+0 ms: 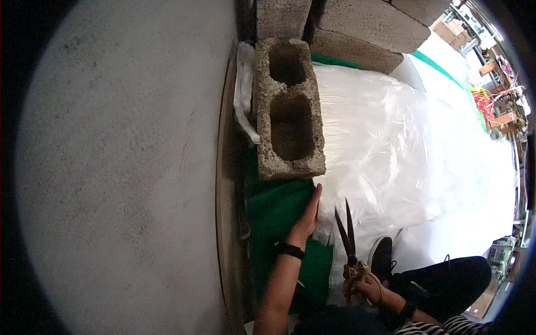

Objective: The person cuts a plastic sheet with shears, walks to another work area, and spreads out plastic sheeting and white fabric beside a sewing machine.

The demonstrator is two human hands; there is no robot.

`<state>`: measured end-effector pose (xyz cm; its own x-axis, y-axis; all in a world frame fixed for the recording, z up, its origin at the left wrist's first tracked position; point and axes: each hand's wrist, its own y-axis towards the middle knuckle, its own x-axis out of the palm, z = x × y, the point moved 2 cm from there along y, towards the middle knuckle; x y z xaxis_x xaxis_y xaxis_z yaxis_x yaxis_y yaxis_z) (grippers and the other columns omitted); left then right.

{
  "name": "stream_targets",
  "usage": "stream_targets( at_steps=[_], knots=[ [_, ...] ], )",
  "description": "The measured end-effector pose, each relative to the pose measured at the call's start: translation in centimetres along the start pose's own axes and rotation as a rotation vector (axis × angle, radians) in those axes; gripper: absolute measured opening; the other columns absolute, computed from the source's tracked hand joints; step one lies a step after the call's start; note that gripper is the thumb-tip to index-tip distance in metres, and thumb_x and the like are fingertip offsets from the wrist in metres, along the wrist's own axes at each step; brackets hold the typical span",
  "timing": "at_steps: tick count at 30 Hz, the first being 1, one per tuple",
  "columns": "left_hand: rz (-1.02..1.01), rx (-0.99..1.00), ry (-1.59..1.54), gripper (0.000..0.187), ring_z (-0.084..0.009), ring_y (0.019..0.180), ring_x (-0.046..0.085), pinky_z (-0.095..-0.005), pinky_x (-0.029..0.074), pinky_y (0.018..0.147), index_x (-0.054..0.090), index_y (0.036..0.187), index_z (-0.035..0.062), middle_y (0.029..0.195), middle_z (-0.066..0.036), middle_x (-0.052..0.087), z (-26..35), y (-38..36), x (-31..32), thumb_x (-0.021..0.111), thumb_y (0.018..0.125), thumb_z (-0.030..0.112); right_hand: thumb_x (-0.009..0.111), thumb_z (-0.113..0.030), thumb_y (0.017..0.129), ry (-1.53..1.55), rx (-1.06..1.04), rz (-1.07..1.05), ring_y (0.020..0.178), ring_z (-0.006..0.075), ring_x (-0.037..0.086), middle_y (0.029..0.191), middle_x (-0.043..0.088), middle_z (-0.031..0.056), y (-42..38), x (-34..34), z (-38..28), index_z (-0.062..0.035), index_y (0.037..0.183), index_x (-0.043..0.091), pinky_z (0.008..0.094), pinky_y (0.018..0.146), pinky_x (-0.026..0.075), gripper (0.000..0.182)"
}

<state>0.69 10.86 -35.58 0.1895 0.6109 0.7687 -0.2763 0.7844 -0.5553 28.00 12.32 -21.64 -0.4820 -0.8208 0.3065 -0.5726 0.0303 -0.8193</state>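
My left hand (309, 216) lies against the near left edge of a clear plastic sheet (379, 123), its fingers extended toward a concrete block. That block (265, 134) has two hollows and rests at the sheet's left side, just beyond my fingertips. In my right hand (365, 287) is a pair of large dark scissors (349, 245) with wrapped handles. The blades point away from me over the plastic, slightly apart, and touch no visible cut edge.
A grey wall (128, 156) fills the left side. More concrete blocks (368, 28) stand at the far end. Green cloth (279, 206) shows beside the plastic. My black shoe (382, 257) is on the right, near the scissors. Shelves with boxes (452, 33) line the far right.
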Motion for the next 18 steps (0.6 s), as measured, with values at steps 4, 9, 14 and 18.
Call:
stream_targets(
  at_steps=[4,9,14,18],
  knots=[
    [0.207,-0.103,0.426,0.073,-0.0236,0.12,0.045,-0.0352,0.032,0.101,0.047,0.129,0.0006,0.132,-0.014,0.048,3.1,-3.4,3.7,0.068,0.078,0.049,0.051,-0.014,0.094,0.062,0.084,-0.03,0.11,0.0204,0.051,0.125,0.048,0.0075,-2.7,0.2,2.7,-0.0063,0.141,0.026,0.0364,0.092,0.042,0.054],
    [0.185,0.216,0.552,0.035,-0.0219,0.088,0.063,-0.0337,0.047,0.08,0.063,0.105,-0.0023,0.098,-0.012,0.067,0.0,-0.5,0.6,0.071,0.077,0.018,0.051,-0.015,0.093,0.04,0.104,-0.031,0.112,0.0194,0.048,0.127,0.045,0.0082,-3.8,2.7,-0.5,-0.006,0.142,0.023,0.0341,0.092,0.041,0.057],
    [0.223,0.393,0.757,0.027,-0.0167,0.078,0.064,-0.0311,0.049,0.071,0.064,0.098,-0.0046,0.09,-0.011,0.069,-0.3,-0.5,-0.9,0.071,0.077,0.011,0.047,-0.019,0.094,-0.184,0.152,-0.123,0.115,0.0201,0.046,0.128,0.044,0.0109,-2.5,2.6,-0.5,-0.0053,0.143,0.018,0.0325,0.094,0.039,0.059],
    [0.252,0.443,0.77,0.025,-0.0151,0.077,0.063,-0.0301,0.049,0.069,0.063,0.095,-0.004,0.087,-0.01,0.069,0.4,-1.5,0.2,0.071,0.077,0.011,0.048,-0.012,0.089,-0.187,0.107,-0.041,0.095,0.0195,0.052,0.108,0.053,0.01,-1.2,3.1,-1.0,-0.0041,0.134,0.033,0.0338,0.081,0.045,0.049]
  ],
)
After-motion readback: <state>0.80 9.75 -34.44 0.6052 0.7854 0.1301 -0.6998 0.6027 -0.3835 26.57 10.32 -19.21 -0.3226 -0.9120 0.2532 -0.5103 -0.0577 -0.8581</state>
